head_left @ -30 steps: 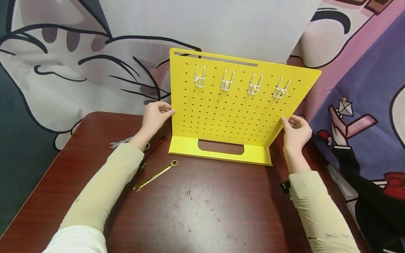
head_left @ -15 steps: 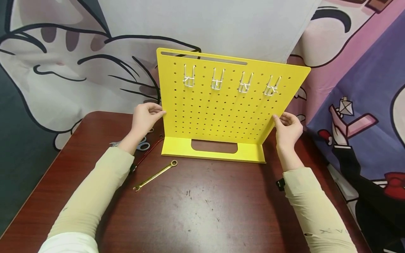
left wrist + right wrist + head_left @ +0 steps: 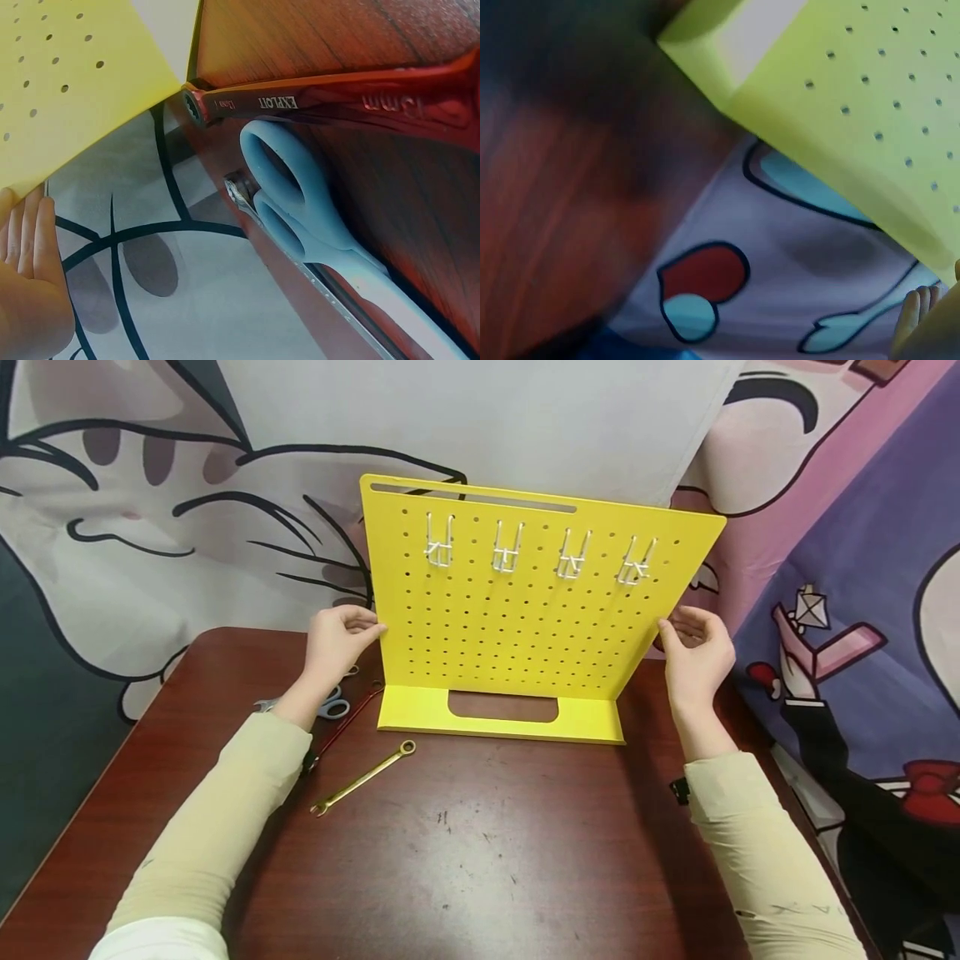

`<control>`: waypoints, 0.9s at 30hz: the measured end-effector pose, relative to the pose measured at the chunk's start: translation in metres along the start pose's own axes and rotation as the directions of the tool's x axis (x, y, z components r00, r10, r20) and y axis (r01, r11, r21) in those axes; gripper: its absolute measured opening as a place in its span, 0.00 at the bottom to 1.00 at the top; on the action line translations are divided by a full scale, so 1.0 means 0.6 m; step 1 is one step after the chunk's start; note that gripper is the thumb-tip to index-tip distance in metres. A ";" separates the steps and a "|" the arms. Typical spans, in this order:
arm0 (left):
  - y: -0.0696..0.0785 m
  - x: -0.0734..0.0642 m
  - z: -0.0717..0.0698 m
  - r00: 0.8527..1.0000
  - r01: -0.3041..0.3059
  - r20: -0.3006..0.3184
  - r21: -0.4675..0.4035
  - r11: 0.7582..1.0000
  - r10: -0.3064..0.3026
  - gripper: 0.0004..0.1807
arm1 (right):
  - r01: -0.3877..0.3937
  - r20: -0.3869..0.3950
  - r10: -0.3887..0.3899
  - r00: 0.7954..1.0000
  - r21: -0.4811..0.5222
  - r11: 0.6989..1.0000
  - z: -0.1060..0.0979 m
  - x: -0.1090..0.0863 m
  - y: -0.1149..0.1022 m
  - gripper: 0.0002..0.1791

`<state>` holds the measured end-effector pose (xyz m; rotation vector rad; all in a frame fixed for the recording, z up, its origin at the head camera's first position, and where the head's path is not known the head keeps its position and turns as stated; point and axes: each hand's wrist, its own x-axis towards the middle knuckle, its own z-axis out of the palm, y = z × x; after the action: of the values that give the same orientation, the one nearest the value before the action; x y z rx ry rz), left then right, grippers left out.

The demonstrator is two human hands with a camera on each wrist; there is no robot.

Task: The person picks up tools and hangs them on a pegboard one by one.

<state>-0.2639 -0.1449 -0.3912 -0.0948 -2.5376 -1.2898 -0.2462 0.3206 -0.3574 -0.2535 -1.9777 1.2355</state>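
"How does the place look from your end?"

"Cartoon-printed cloth (image 3: 525, 427) fills the back of my head view, pale ahead and turning pink and purple on the right. Below it spreads a glossy reddish-brown table (image 3: 450, 877), with a patch of glare and a few dark scuffs."

"What's standing on it?"

"I see a yellow pegboard (image 3: 517, 610) on its base toward the rear, four white hooks (image 3: 506, 561) in a row near its top. One gold wrench (image 3: 363, 778) lies in front of its left end. Farther left, a red wrench (image 3: 337, 97) lies beside blue-handled scissors (image 3: 326, 232), its ring end close to the board's lower left corner."

"And the grip?"

"On the left edge, about halfway up, the left hand (image 3: 335, 639) pinches the board, thumb on the front face, fingers behind."

"Same on the other side?"

"No, the right hand (image 3: 699, 664) is at the opposite edge with thumb and fingers apart, the fingers out beyond the rim. Its thumb tip meets the edge in my view, but I can't tell whether it touches. So the board stands between both hands."
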 end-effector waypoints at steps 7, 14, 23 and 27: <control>-0.003 -0.001 0.001 1.000 0.015 0.001 -0.017 1.000 -0.015 0.12 | 0.125 -0.063 -0.124 0.990 0.003 0.992 -0.015 0.034 -0.038 0.13; -0.004 0.000 0.002 1.000 0.003 0.004 -0.024 1.000 -0.003 0.12 | 0.272 -0.054 -0.275 0.960 -0.047 0.961 -0.026 0.062 -0.103 0.14; -0.005 -0.001 0.000 1.000 0.007 0.002 -0.032 0.999 -0.007 0.13 | 0.493 0.015 -0.493 0.870 -0.095 0.865 -0.016 0.115 -0.121 0.19; -0.004 -0.001 0.001 1.000 0.001 0.000 -0.037 0.999 -0.001 0.13 | 0.584 0.100 -0.575 0.812 -0.105 0.805 -0.011 0.126 -0.129 0.21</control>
<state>-0.2640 -0.1457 -0.3940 -0.1016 -2.5139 -1.3373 -0.2757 0.3260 -0.2536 0.3228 -1.9779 0.7180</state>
